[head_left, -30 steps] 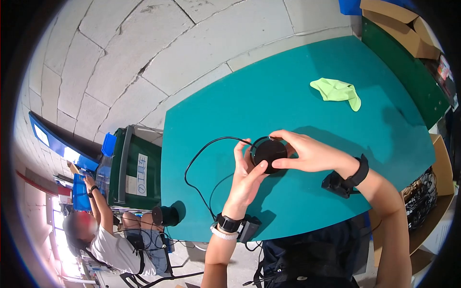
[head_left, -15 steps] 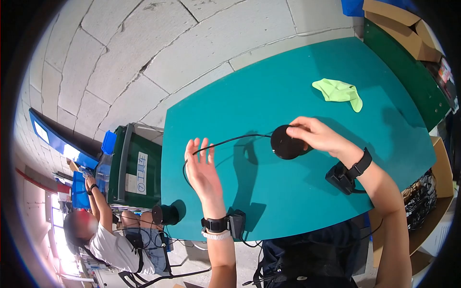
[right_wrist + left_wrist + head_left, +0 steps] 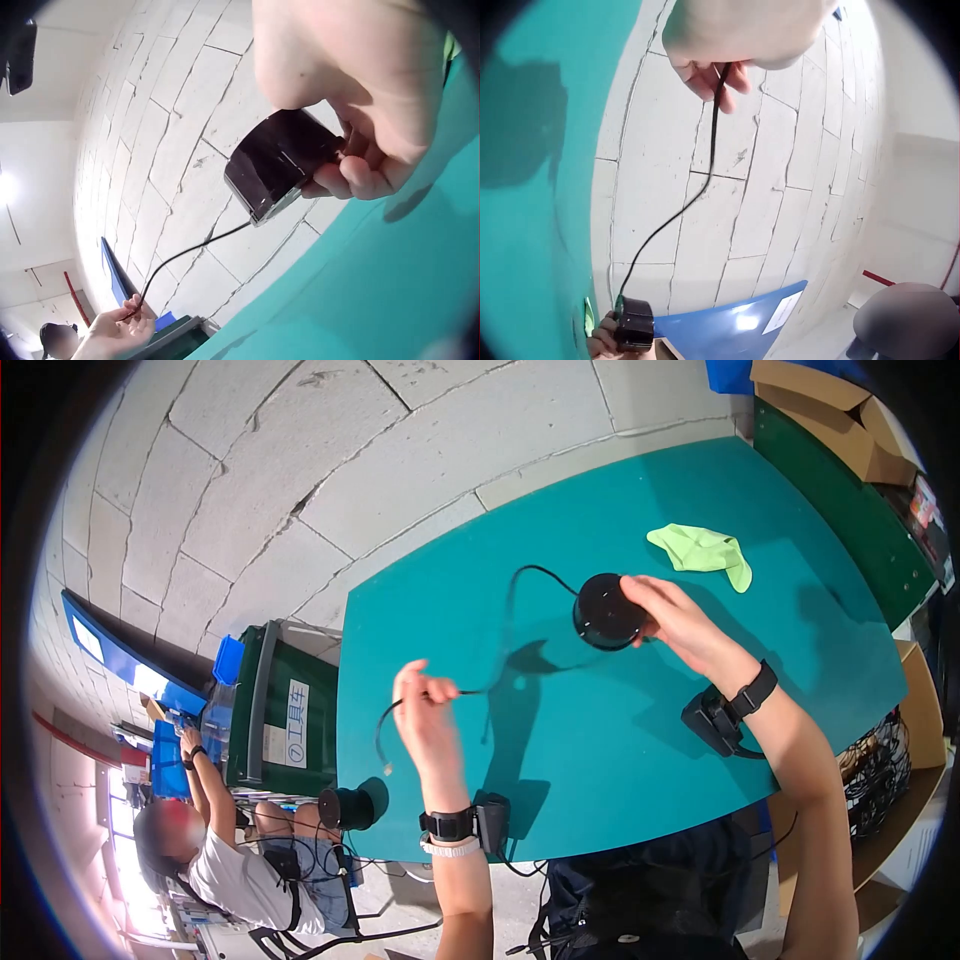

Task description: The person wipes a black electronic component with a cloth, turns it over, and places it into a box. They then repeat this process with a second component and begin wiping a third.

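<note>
A round, glossy black device (image 3: 608,612) is held above the green table (image 3: 600,760) by my right hand (image 3: 685,628), thumb on one side and fingers on the other. From it a thin black cable (image 3: 714,142) runs across to my left hand (image 3: 428,725), whose curled fingers grip it; the cable's free end hangs past that hand. In the right wrist view the device (image 3: 281,165) is tilted, with the cable leaving near its lower edge. My left hand (image 3: 120,330) shows there in the distance, holding the cable.
A light green cloth (image 3: 700,550) lies toward the table's far right. Another black cylindrical object (image 3: 345,809) stands at the near left edge. A green cart (image 3: 285,710) adjoins the left side, with a seated person (image 3: 245,865) beyond. Cardboard boxes (image 3: 915,790) are at the right.
My right hand has lifted the black device up and to the right, away from my left hand. My left hand has moved left, opened under the cable, then curled round it.
</note>
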{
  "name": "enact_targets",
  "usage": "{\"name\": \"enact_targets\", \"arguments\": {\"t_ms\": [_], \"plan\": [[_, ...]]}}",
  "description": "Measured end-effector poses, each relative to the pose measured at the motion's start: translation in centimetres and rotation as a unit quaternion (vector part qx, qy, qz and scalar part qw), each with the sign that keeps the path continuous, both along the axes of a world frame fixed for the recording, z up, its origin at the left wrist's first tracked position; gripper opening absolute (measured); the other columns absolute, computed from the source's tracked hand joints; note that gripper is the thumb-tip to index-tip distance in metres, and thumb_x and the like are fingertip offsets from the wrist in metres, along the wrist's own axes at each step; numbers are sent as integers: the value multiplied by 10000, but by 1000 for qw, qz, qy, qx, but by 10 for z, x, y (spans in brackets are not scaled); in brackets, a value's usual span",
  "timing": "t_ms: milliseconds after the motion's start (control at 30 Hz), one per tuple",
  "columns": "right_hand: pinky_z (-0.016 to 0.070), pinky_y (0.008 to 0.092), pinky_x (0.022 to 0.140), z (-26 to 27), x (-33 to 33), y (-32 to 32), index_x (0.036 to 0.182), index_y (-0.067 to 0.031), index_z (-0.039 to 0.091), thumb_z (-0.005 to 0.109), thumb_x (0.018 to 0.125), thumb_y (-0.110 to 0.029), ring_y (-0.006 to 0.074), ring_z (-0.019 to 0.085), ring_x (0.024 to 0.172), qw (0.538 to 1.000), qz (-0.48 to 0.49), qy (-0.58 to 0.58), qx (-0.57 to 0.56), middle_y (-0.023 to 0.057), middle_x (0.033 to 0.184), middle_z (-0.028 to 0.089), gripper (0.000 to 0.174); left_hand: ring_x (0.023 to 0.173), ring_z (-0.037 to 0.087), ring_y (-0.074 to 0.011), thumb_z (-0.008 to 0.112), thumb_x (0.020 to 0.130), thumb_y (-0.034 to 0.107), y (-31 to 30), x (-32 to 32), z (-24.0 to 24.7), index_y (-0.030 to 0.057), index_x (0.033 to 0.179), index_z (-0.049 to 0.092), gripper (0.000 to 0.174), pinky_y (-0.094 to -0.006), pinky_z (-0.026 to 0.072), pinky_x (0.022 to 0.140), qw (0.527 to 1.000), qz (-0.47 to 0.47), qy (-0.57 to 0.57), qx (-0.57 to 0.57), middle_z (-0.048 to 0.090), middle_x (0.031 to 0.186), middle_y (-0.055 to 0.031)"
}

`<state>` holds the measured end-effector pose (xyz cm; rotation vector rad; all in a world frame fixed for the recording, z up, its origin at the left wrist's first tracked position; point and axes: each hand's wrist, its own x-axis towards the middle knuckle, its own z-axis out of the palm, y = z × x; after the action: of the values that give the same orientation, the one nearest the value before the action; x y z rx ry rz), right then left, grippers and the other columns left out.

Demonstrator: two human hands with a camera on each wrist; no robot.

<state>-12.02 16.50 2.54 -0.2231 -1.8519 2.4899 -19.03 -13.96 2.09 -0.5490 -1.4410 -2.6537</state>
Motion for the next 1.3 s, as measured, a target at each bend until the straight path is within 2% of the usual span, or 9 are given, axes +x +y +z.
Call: {"name": "enact_targets", "arguments": {"t_ms": [167,267,300,433,700,800,867,1100,1300], "plan": [[455,249,708,1,5,-12,1139,-41,534,591,907,-378,114,566,833,996,82,38,16,17,912,588,413,640,518,-127,492,965,203,40,21,4,-18,1169,531,303,-272,423,624,956,-109,16,-273,598,974,-77],[453,256,726,4,10,-24,1158,-29,525,608,910,-290,100,562,858,992,87,84,31,25,936,596,369,581,498,-106,485,972,219,47,29,6,-19,1216,514,342,-233,401,543,941,-171,-34,-289,591,1124,-99],[455,262,743,3,8,-26,1171,-22,518,614,909,-226,96,561,890,986,107,118,54,42,977,606,345,526,469,-81,505,965,252,48,30,4,-27,1229,503,384,-197,341,448,942,-169,-53,-285,576,1155,-82],[453,248,680,5,16,-41,1091,-48,593,668,864,-264,75,576,813,957,80,202,192,9,906,653,321,463,438,-45,616,905,241,46,35,12,-7,1184,532,383,-204,312,417,935,-211,-75,-273,599,1027,-54],[475,266,746,1,12,-36,1118,-39,615,634,896,-231,110,591,887,962,103,171,187,46,1013,651,294,446,344,7,720,830,238,47,37,8,12,1034,589,332,-183,219,404,915,-224,-109,-316,554,763,23],[484,273,743,-1,11,-35,1172,-34,575,595,925,-238,103,574,890,965,134,192,118,41,1005,633,321,450,342,10,715,834,243,45,37,10,9,999,605,307,-181,205,404,926,-202,-103,-301,551,747,24],[489,270,720,9,14,-31,1211,-24,525,574,939,-239,92,561,886,970,190,95,113,38,983,612,351,450,332,11,713,836,252,44,36,8,6,1001,607,315,-181,196,403,933,-187,-108,-287,549,753,27],[475,238,641,0,11,-32,1164,-9,514,619,908,-290,104,585,800,974,169,110,104,30,871,597,394,445,276,14,707,841,277,44,33,6,-2,1053,596,367,-186,172,402,951,-154,-118,-240,506,729,47],[502,262,693,-3,11,-32,1246,-5,476,625,901,-189,124,599,849,974,162,141,76,75,1033,593,418,528,380,5,714,828,180,43,34,8,8,1117,550,374,-173,266,460,952,-162,-113,-233,549,875,17]]}}
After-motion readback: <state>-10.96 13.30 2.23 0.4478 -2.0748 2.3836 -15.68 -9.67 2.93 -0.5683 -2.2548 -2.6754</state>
